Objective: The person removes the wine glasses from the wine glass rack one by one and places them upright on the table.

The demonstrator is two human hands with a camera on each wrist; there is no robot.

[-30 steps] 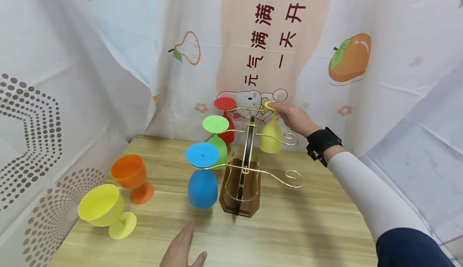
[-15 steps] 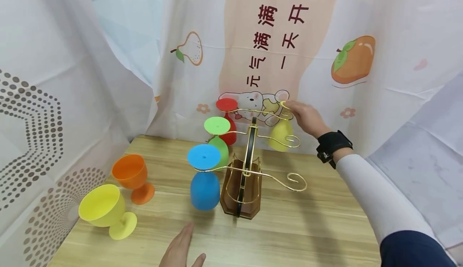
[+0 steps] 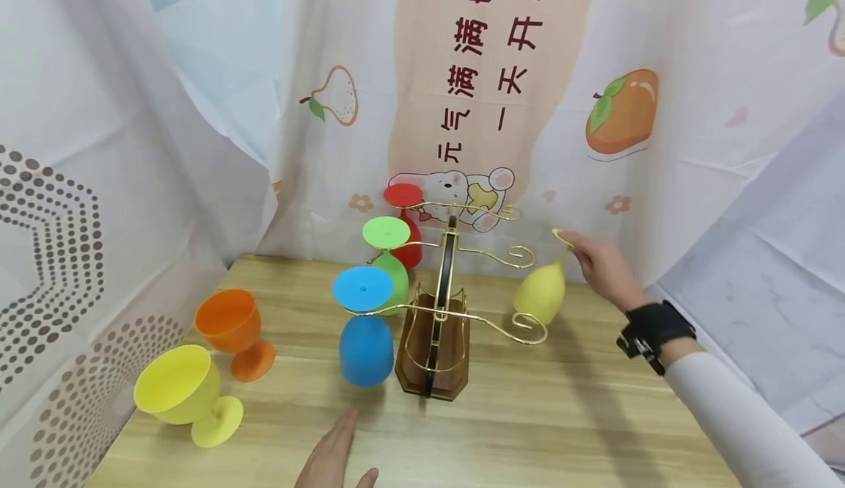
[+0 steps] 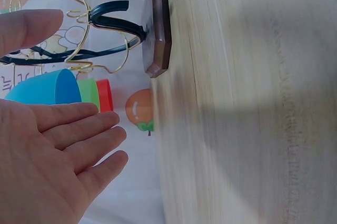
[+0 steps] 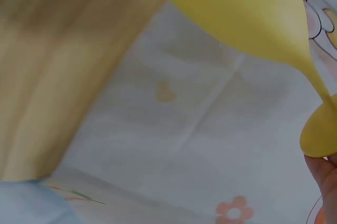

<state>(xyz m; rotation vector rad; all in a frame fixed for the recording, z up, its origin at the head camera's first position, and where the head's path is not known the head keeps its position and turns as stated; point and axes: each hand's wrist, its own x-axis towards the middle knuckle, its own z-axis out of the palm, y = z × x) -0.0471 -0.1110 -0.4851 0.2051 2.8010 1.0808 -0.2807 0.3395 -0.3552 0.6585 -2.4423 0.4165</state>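
By its round base, my right hand (image 3: 607, 268) pinches a yellow goblet (image 3: 541, 291) that hangs upside down and tilted, to the right of the gold-wire goblet rack (image 3: 442, 326). Three goblets hang inverted on the rack's left arms: blue (image 3: 366, 348) nearest, then green (image 3: 396, 275), then red (image 3: 411, 242). In the right wrist view the yellow goblet's bowl (image 5: 247, 13) and stem fill the top. My left hand (image 3: 330, 451) stays low at the front with fingers straight, holding nothing. The left wrist view shows that palm (image 4: 47, 166) below the blue goblet (image 4: 52, 87).
An orange goblet (image 3: 229, 321) and another yellow goblet (image 3: 178, 385) stand upright at the left of the wooden table (image 3: 290, 414). The rack's curled right arms (image 3: 528, 326) reach toward the held goblet. A printed curtain (image 3: 330, 202) hangs behind.
My right hand has drawn the yellow goblet rightward off the rack's far right arm, then lowered and tilted it. The left hand has stayed about where it was.
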